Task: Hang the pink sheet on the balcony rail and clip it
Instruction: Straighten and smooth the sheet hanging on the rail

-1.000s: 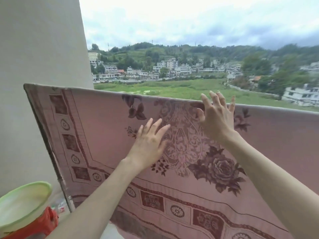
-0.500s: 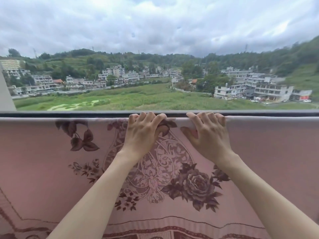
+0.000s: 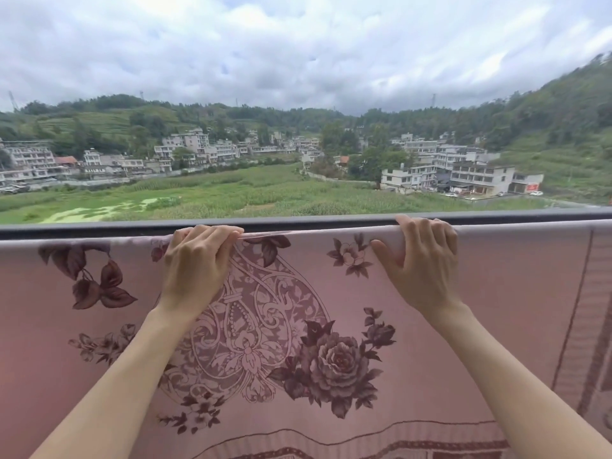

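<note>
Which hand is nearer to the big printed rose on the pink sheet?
Left. The left hand grips the top fold up-left of the rose; the right hand grips farther up-right.

pink sheet [image 3: 463, 326] w/ dark floral + medallion print hangs over the top of the balcony rail [image 3: 99, 226], filling the lower half of the view. both hands grip its top edge at the rail, well apart. left hand [image 3: 195, 263]: fingers curled over the fold, cloth bunched into a small ridge just to its right. right hand [image 3: 424, 260]: fingers hooked over the top, thumb spread out on the front of the cloth. bare forearms reach up from the bottom corners. beyond the rail: green field, pale blocky buildings, wooded hills, cloudy sky.
</note>
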Demonstrator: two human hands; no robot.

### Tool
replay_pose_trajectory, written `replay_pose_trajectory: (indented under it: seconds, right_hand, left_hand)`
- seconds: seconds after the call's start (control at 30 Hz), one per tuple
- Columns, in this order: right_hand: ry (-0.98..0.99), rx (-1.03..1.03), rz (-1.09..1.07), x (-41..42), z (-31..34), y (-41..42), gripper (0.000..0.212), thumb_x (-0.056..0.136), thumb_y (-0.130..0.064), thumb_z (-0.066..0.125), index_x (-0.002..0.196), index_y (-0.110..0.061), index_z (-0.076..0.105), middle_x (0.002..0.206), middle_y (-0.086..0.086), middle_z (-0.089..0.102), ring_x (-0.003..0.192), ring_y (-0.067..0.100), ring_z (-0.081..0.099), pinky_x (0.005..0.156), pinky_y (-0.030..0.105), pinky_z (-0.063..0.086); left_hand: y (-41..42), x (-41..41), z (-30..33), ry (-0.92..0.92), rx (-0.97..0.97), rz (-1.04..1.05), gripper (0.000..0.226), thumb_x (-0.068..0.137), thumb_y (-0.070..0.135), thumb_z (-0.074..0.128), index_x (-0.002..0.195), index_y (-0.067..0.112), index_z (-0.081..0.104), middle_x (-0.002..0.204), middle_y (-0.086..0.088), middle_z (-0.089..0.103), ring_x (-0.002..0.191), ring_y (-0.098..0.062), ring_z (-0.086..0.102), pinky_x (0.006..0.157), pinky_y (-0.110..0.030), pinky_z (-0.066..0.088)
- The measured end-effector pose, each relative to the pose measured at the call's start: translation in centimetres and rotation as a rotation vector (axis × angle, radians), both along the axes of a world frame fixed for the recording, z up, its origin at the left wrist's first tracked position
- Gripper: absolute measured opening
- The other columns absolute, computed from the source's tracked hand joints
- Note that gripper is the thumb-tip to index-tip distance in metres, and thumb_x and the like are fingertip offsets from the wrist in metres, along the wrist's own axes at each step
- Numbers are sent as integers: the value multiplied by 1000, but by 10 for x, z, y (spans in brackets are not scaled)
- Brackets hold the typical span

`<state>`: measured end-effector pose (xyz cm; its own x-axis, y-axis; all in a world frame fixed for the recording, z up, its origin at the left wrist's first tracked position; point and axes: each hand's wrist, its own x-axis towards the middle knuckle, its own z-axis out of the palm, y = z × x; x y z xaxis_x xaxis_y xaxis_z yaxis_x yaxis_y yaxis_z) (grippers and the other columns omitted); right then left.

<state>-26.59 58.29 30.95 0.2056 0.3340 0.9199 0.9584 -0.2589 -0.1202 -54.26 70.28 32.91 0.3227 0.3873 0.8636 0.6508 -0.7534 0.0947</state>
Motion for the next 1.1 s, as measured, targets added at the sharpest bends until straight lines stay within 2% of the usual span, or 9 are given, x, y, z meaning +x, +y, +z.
replay_pose_trajectory:
  seconds: [0.13,0.23,0.37,0.47,0.57,0.67,0.77,0.93,1.1]
  right_hand:
    - [-17,-10,-20,11,-1,-6,70,86,-66,33,111,-6,58,94,11,62,95,30,54,103,42,26]
    - [-26,-15,-43,18,0,-8,75,81,-73,34,106,-6,58,97,11,62,99,30,53,108,46,23]
    - [-6,-52,-57,19,4,-9,78,77,-78,31,98,-7,57,93,11,61,96,32,54,107,45,22]
    - [47,-95,-28,10,7,-10,79,75,-77,34,104,-7,57,97,13,60,100,33,54,109,48,17]
    - [31,-165,12,-21,14,-6,67,78,-66,42,115,-12,57,107,12,60,107,32,53,109,57,15]
    - [-83,-226,142,-77,19,13,51,80,-49,58,117,-13,59,106,8,61,105,30,56,104,60,26]
    - [-121,-347,230,-138,28,43,57,74,-44,69,119,-10,58,103,12,64,96,33,60,94,56,39]
    - [-187,-492,322,-221,43,93,55,92,-43,44,136,-10,38,122,15,53,114,35,48,97,50,30]
    - [-241,-511,371,-286,50,130,44,96,-25,40,137,-13,35,123,14,54,113,34,49,95,47,33]
  left_hand:
    - [8,-16,-1,108,-1,27,43,93,45,31,107,19,62,97,0,68,92,-23,59,86,-30,29]
    - [18,-24,1,237,61,104,51,91,57,25,111,21,56,93,-1,64,87,-27,58,83,-39,33]
    - [21,-23,1,225,75,118,55,92,58,16,112,22,53,89,-2,63,83,-28,56,79,-36,29]
    - [17,-23,-1,154,41,53,52,93,56,19,113,23,54,95,0,64,88,-23,50,83,-33,25]
    - [14,-28,3,128,2,6,52,92,57,25,118,23,55,104,2,64,97,-17,49,90,-32,26]
    - [10,-40,7,193,-22,44,50,88,51,34,127,25,48,117,3,60,111,-17,47,102,-32,21]
    - [9,-66,6,277,-46,140,49,90,40,40,137,28,36,133,0,48,126,-15,34,111,-38,12]
    - [22,-129,8,342,-233,358,59,95,31,40,145,36,8,153,7,16,144,-15,5,116,-50,1]
    - [45,-190,15,340,-323,407,56,97,31,34,145,37,6,155,12,9,144,-11,0,116,-50,2]
